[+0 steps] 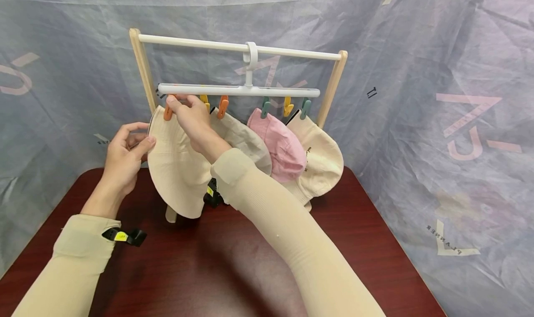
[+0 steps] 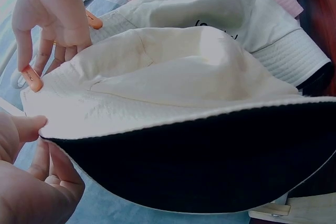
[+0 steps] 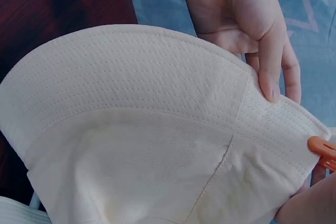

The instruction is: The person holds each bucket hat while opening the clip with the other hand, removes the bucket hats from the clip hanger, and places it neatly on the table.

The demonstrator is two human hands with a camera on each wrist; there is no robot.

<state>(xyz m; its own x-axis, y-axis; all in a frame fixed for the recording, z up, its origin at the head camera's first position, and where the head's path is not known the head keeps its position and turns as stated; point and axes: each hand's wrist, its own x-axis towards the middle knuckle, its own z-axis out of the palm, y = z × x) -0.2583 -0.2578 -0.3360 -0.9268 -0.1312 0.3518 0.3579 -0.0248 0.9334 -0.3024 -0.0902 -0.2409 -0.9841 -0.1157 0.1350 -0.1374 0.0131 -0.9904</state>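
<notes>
A cream bucket hat [image 1: 177,164] hangs at the left end of a white clip hanger [image 1: 200,90], its brim edge in an orange clip [image 1: 168,112]. My left hand [image 1: 125,157] pinches that brim on its outer edge, thumb on the cream side and fingers behind. The dark lining [image 2: 199,161] shows in the left wrist view. My right hand [image 1: 196,122] pinches the top of the orange clip; the fingers behind it are partly hidden. Across the right wrist view spreads the stitched brim [image 3: 157,66] of the same hat.
To the right hang a pale grey-green hat [image 1: 246,138], a pink hat [image 1: 279,145] and another cream hat [image 1: 321,155]. A wooden-ended rack [image 1: 333,87] with a white rail carries the hanger. It stands on a dark red table [image 1: 233,261] before a grey-blue cloth [image 1: 400,122].
</notes>
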